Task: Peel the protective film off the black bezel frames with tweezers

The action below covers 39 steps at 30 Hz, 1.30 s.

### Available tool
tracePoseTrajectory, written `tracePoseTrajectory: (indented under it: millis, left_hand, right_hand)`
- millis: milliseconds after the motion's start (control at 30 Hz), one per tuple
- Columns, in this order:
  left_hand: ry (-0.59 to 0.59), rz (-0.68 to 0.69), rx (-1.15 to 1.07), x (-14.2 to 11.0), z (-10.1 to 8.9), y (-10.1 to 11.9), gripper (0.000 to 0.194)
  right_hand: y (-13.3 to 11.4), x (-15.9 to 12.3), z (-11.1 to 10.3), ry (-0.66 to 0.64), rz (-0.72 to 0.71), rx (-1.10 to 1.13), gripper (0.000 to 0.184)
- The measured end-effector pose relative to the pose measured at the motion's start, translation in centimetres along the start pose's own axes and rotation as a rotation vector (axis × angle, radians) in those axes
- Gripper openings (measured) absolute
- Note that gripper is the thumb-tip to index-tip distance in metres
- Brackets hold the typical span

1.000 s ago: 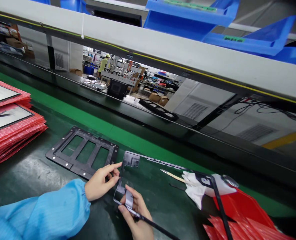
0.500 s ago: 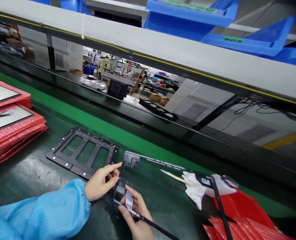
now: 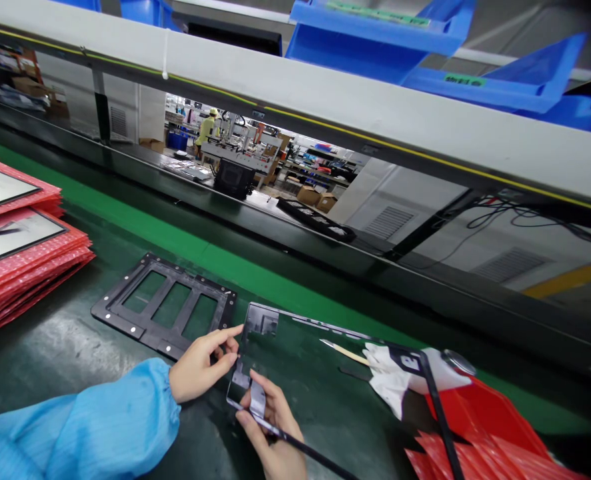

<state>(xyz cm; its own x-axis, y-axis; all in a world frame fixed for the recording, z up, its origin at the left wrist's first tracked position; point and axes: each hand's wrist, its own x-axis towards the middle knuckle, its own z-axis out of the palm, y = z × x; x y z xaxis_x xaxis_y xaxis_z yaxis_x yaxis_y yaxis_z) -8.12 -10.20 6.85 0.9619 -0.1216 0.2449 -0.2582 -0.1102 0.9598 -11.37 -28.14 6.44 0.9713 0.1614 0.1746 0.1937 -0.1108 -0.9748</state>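
Observation:
A thin black rectangular bezel frame (image 3: 439,410) with an open middle is tilted above the green bench. At its left short side, my left hand (image 3: 202,363) has index finger and thumb against the edge, the other fingers curled. My right hand (image 3: 278,423) pinches the near left corner between thumb and fingers, around a greyish strip or tab there. A craft knife (image 3: 346,351) with a pale handle lies beyond the opening, beside a crumpled white cloth (image 3: 389,387). Left of my hands rests a black fixture plate (image 3: 162,301) with three rectangular windows.
Red bubble-wrap sleeves (image 3: 35,267) are stacked at the left, with framed panels on top. More red sleeves (image 3: 495,460) lie at the right front. A round-lidded container (image 3: 459,362) is near the cloth. Overhead runs a white shelf (image 3: 295,93) holding blue bins (image 3: 375,50).

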Motion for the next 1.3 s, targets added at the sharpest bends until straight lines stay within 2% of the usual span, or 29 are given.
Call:
tracePoseTrajectory:
  millis: [1300]
  left_hand:
    - [0.006,-0.003,-0.02,-0.07,0.11,0.01,0.049]
  right_hand:
    - [0.21,-0.03,0.01,0.001,0.038,-0.004,0.053]
